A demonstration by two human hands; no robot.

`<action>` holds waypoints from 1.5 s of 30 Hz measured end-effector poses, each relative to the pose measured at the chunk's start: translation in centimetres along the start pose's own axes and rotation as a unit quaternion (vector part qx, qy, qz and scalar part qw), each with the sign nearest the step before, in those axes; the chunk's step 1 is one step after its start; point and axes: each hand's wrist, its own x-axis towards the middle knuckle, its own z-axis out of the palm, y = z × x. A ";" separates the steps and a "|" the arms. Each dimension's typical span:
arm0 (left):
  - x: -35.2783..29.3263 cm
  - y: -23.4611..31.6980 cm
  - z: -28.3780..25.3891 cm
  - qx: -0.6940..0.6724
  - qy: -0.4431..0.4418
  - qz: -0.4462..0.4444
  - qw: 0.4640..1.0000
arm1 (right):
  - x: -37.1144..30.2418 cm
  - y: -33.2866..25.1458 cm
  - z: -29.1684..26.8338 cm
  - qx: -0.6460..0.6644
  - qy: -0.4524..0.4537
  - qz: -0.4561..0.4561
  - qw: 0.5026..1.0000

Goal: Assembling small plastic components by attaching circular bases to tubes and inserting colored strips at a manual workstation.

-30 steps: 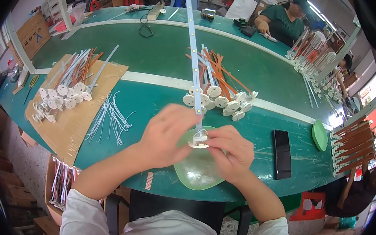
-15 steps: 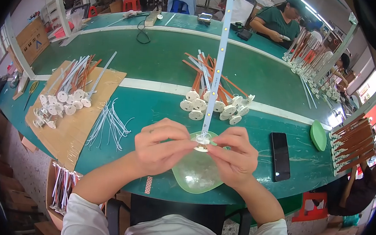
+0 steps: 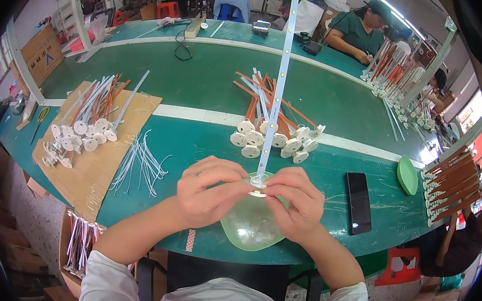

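An LED strip [image 3: 279,91] stands upright before me, a long pale bar dotted with small yellowish LEDs. At its foot is a round white base [image 3: 257,193], with thin white wire around the joint. The fingers of my left hand [image 3: 211,188] pinch the base from the left, and those of my right hand [image 3: 295,197] pinch it from the right. My fingertips hide part of the joint. Just beneath, a translucent green tray [image 3: 246,230] lies on the green table.
Finished-looking strips with white bases [image 3: 250,137] lie beyond my hands. More lie on cardboard [image 3: 94,181] at left, beside loose white wires [image 3: 138,165]. A black phone [image 3: 358,202] and green dish [image 3: 407,176] are at right. A co-worker [image 3: 358,32] sits at the far right.
The strip tilts slightly more to the right at its top, and its upper end now shows. My hands stay on the base with small finger shifts. The co-worker's hand has moved right.
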 end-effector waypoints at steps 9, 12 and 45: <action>0.0 0.1 0.0 -0.001 -0.008 0.001 1.000 | 0.2 0.0 -0.1 -0.031 -0.006 -0.031 0.999; 0.1 0.1 0.0 -0.001 -0.017 0.002 1.000 | 0.3 -0.1 -0.2 -0.047 -0.019 -0.052 0.997; -0.6 -0.5 0.2 -0.119 -0.097 -0.244 0.957 | 0.3 0.5 -1.2 0.049 -0.356 0.221 0.907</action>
